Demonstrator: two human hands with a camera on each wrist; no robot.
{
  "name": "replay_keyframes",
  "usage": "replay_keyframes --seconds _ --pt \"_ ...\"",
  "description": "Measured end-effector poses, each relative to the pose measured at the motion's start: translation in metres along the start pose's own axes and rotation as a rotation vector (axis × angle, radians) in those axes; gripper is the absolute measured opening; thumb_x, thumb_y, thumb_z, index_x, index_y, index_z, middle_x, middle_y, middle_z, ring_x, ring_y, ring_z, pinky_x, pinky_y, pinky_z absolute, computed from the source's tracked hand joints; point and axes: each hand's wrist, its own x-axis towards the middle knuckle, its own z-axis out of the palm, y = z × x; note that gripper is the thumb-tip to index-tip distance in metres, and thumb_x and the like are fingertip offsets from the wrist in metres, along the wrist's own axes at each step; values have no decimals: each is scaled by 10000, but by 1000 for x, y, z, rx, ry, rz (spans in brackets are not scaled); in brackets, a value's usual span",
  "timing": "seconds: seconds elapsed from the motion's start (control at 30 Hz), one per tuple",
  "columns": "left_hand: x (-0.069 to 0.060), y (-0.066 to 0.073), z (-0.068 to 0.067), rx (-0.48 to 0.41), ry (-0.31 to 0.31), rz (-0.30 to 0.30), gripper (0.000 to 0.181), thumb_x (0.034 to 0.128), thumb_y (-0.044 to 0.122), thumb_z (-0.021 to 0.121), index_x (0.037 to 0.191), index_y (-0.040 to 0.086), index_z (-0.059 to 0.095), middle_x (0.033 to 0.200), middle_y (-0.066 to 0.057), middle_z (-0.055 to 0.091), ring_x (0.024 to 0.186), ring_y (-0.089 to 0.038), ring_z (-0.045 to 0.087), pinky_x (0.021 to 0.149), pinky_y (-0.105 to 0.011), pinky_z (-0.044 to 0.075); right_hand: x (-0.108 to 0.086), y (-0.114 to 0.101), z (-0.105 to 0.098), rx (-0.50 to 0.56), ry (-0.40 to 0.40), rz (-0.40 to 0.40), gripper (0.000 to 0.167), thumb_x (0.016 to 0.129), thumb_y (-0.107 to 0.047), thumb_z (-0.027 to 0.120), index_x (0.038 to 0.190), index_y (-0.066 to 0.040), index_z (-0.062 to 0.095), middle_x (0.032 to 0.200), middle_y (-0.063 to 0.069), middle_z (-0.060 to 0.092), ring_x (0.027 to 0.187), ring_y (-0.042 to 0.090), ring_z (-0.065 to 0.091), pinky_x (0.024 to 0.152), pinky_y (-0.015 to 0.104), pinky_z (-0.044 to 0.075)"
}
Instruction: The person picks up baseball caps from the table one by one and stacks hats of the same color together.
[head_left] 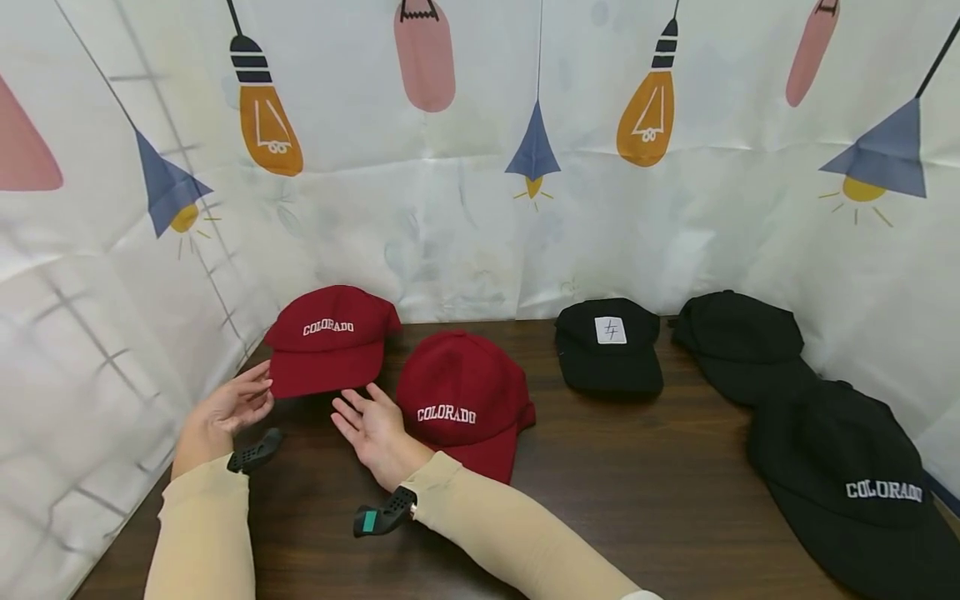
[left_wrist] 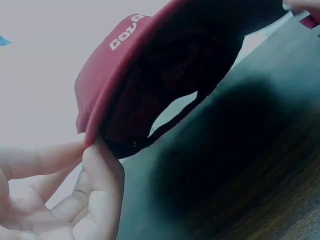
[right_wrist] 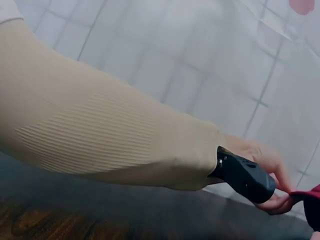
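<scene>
A red cap [head_left: 327,354] with white COLORADO lettering is held at the back left, its brim toward me. My left hand [head_left: 228,408] pinches the left corner of that brim between thumb and fingers, as the left wrist view shows closely; the cap [left_wrist: 170,75] is tilted, its dark inside and rear strap opening visible. My right hand [head_left: 378,433] lies palm up with fingers spread, its fingertips at the brim's right corner. Whether they bear any weight, I cannot tell. Just behind the right hand, a second red COLORADO cap [head_left: 461,392] sits on the table.
Farther right on the dark wooden table [head_left: 615,500] are a small black cap [head_left: 609,354] with a white label, another black cap [head_left: 738,337], and a black COLORADO cap [head_left: 840,458] near the right edge. A white patterned curtain [head_left: 465,233] closes off the back and sides.
</scene>
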Motion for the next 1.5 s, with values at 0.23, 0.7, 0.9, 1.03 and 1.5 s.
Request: replay_keyframes --seconds 0.23,0.7,0.9,1.03,1.5 --pt "-7 8 3 -42 -112 45 483 1057 -92 345 1067 98 789 997 -59 698 843 -204 663 762 -304 583 -3 -3 3 27 -38 -54 456 1005 59 545 1460 42 509 1266 214 658 1210 437 616 995 503 512" --pt "-19 28 30 -102 -214 57 459 1060 -87 347 1172 63 766 1103 -100 711 937 -257 688 813 -364 596 -24 -32 8 26 -95 -84 377 1011 31 578 1388 51 580 1170 191 702 1125 383 681 971 467 529" --pt "-19 29 48 -75 -256 66 459 1059 -92 344 1209 62 750 1136 -108 701 961 -264 696 826 -358 592 -29 -44 1 -5 -95 -159 223 1011 2 593 1222 48 646 1063 159 724 1013 340 729 933 454 548" --pt "-18 29 62 -55 -271 95 453 1052 -105 354 1214 58 745 1129 -116 688 951 -266 697 803 -358 593 -29 -53 -2 -4 -120 -196 80 1005 -1 612 1071 5 656 992 128 719 894 266 747 914 448 558" --pt "-12 23 99 -29 -265 150 459 1032 -139 380 1205 62 755 1099 -133 678 903 -273 699 751 -362 590 -38 -93 -9 -11 -156 -212 78 1006 13 607 1084 7 614 953 79 665 806 190 721 934 448 547"
